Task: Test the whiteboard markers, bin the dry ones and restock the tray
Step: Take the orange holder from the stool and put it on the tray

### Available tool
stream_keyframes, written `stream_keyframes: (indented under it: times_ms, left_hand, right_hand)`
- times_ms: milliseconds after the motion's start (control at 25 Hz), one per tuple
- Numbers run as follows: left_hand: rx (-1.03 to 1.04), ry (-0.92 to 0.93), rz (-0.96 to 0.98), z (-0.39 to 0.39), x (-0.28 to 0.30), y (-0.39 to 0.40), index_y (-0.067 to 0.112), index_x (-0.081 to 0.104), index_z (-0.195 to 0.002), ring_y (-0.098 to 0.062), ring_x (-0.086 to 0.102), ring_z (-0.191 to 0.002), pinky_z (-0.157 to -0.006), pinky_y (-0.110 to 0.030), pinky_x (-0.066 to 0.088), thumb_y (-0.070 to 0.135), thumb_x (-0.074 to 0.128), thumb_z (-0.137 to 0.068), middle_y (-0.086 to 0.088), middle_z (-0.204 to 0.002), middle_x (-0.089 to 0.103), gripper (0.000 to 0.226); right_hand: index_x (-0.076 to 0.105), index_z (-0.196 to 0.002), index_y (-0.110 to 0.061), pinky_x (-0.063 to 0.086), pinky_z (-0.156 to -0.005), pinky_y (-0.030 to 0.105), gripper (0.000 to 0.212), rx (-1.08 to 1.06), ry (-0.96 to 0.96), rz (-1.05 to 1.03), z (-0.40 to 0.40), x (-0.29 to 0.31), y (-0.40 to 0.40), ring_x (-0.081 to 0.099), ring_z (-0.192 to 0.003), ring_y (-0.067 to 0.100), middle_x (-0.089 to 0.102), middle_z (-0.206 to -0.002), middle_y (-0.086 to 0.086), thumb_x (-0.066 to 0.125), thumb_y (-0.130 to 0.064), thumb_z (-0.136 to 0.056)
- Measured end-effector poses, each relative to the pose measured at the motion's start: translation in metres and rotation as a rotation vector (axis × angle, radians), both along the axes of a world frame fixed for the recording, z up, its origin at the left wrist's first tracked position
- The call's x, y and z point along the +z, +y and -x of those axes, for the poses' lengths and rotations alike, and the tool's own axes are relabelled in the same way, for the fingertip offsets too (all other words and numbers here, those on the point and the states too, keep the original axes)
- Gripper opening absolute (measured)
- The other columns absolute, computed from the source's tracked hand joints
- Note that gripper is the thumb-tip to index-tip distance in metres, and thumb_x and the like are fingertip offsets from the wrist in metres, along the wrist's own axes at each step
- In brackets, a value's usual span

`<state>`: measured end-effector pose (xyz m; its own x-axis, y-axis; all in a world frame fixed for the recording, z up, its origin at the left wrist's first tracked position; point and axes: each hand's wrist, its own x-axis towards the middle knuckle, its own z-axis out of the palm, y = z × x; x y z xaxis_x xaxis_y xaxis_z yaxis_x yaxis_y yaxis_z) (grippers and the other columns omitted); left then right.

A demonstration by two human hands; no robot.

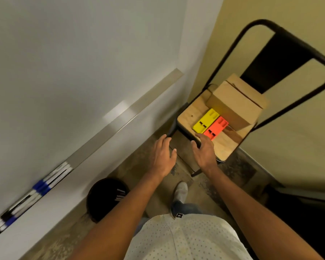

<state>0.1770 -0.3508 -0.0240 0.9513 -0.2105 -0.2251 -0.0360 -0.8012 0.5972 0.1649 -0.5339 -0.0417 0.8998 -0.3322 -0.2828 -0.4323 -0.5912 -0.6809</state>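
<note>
Nearest, used markers [118, 195] lay in the black bin [103, 199]. Both hands, left [162, 156] and right [204, 151], reached forward with relaxed fingers, holding nothing. Beyond them, yellow [205, 121] and orange [216, 128] marker packs sat at the chair seat's [188, 114] front edge.

A single wide-angle camera worn on the head looks steeply down and forward, close over both outstretched forearms, the white wall-mounted whiteboard [64, 62] slanting left and the black metal-framed wooden chair [201, 113] ahead.
</note>
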Motion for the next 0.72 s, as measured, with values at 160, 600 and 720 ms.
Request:
stream_keyframes:
  times_ms: [160,600,720]
  left_hand:
    - [-0.108,0.016,-0.001,-0.014,-0.007,-0.078,0.012,0.045,-0.149,-0.025,0.034,-0.148,-0.121,-0.039,0.031,0.031,0.059,-0.099,-0.01,-0.159,0.038,0.055]
    - [-0.234,0.06,-0.052,-0.04,-0.045,-0.179,0.012,0.045,-0.143,-0.028,0.048,-0.13,-0.104,-0.043,0.05,0.028,0.066,-0.093,-0.01,-0.144,0.045,0.056]
    - [-0.252,0.059,-0.115,-0.039,-0.052,-0.186,0.012,0.047,-0.144,-0.027,0.045,-0.13,-0.104,-0.04,0.049,0.03,0.065,-0.095,-0.011,-0.147,0.04,0.055]
  right_hand:
    - [0.058,-0.141,-0.011,0.033,-0.116,0.04,0.039,-0.099,0.016,0.029,-0.005,-0.001,-0.07,0.047,-0.138,0.032,0.057,-0.145,0.013,0.057,-0.022,-0.103]
    - [0.05,-0.149,-0.013,0.042,-0.112,0.047,0.048,0.146,0.075,0.23,-0.044,-0.032,-0.164,0.049,-0.128,0.034,0.054,-0.141,0.013,0.054,-0.017,-0.101]
    - [0.043,-0.154,-0.015,0.048,-0.105,0.054,0.054,0.282,0.141,0.344,-0.049,-0.041,-0.167,0.045,-0.127,0.034,0.046,-0.147,0.01,0.051,-0.017,-0.1]
